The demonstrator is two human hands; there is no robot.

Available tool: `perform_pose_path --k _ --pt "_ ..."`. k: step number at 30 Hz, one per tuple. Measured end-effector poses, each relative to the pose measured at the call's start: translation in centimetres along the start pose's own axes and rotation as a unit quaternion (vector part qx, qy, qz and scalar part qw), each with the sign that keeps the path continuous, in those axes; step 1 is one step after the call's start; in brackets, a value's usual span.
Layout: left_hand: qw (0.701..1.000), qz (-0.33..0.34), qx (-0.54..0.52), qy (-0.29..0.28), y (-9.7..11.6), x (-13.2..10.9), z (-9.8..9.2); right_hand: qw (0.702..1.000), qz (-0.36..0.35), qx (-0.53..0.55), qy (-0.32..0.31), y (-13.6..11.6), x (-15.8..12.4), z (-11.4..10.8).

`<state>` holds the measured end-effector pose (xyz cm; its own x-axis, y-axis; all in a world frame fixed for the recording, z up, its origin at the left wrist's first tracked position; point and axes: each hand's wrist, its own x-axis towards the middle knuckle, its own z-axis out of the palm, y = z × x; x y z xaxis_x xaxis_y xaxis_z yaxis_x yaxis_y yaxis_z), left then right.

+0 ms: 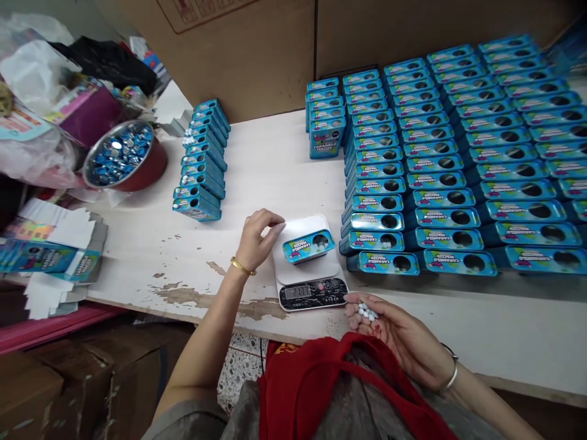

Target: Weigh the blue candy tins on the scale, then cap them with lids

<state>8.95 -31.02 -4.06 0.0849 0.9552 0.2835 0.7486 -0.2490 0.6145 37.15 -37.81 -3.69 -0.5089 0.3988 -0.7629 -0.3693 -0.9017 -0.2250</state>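
Note:
A blue tin point(308, 245) with an oval opening in its lid sits on a white digital scale point(285, 275). White pieces show inside the opening. My left hand point(257, 239), with a gold bangle at the wrist, is at the scale's left edge. Its thumb and index finger are pinched together; whatever may be between them is too small to make out. Palm up, my right hand point(398, 336) cups several small white candies point(367, 311) just below the scale's lower right corner. The scale's display is lit, but its digits are hard to read.
Rows of blue tins point(447, 217) fill the right side of the table point(266, 165). Another row of tins point(202, 162) stands left, some with white candies on top. Further left are a metal bowl of blue-wrapped sweets point(147, 168) and flat cartons point(59, 250). Cardboard point(247, 67) walls the back.

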Motion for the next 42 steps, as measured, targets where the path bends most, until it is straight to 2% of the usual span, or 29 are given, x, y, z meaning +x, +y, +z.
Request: perform_pose_path --k 3,7,20,29,33,37,42 --pt "0.997 -0.001 -0.008 0.07 2.1 -0.5 -1.7 1.0 -0.008 -0.026 -0.005 0.2 0.1 0.0" --pt "0.993 0.007 -0.003 0.115 4.0 -1.0 -2.7 0.999 -0.013 -0.038 -0.024 0.5 -0.1 0.0" --pt "0.991 -0.013 -0.005 0.136 4.9 -2.2 -2.8 0.999 -0.003 -0.039 -0.024 0.9 -0.5 -0.5" --pt "0.991 -0.013 -0.011 0.132 5.3 -1.9 -2.3 1.0 0.001 -0.025 -0.012 0.7 -0.6 -0.3" --pt "0.993 -0.003 -0.011 0.121 6.1 -1.7 -2.2 1.0 0.003 -0.022 -0.013 0.7 -0.5 -0.3" --pt "0.995 0.039 0.032 0.087 7.4 -1.1 -1.5 1.0 0.006 -0.016 -0.026 0.7 -0.2 -0.2" --pt "0.987 0.11 0.119 0.017 9.0 -0.5 -0.7 0.999 -0.01 -0.01 -0.039 0.2 0.0 0.5"
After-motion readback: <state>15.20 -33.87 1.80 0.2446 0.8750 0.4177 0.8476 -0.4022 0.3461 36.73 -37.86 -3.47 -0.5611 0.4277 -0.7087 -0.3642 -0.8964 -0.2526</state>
